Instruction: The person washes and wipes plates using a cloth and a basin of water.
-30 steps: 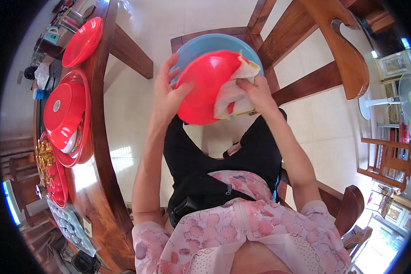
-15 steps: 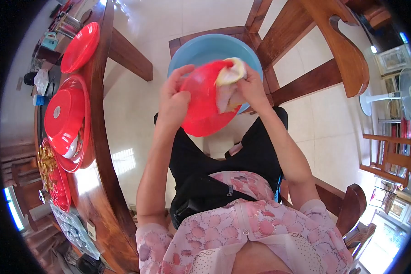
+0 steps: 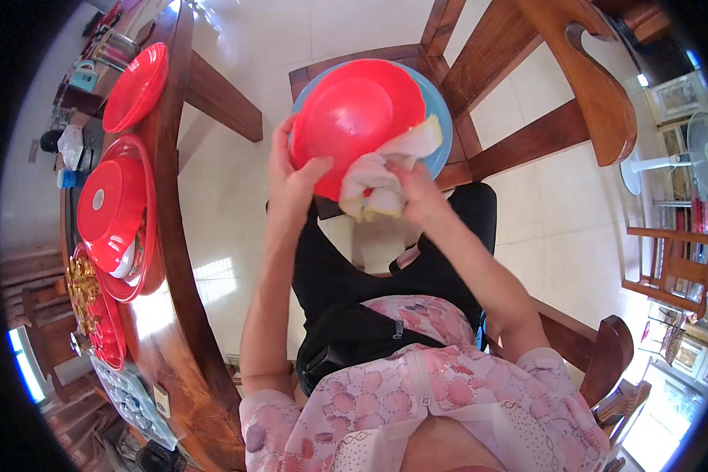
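Note:
A shiny red plastic bowl (image 3: 346, 110) is held up over a blue basin (image 3: 440, 149), hiding most of it. My left hand (image 3: 293, 169) grips the bowl's left edge, thumb on the near side and fingers around the rim. In my right hand (image 3: 418, 193) is a crumpled white cloth (image 3: 374, 177) with yellow edging. The cloth lies against the bowl's lower right rim, its upper end sticking out to the right. My right fingers are partly hidden in its folds.
The basin rests on a wooden chair (image 3: 468, 130). Along the wooden table (image 3: 189, 315) at left are a red plate (image 3: 136, 86), an upturned red bowl (image 3: 112, 208) on a red tray (image 3: 151, 236), gold-wrapped items (image 3: 82, 283) and a clear tray (image 3: 130, 401).
The red bowl has turned to show its broad round face and moved up over the basin. My right hand and the cloth have moved down to the bowl's lower right edge.

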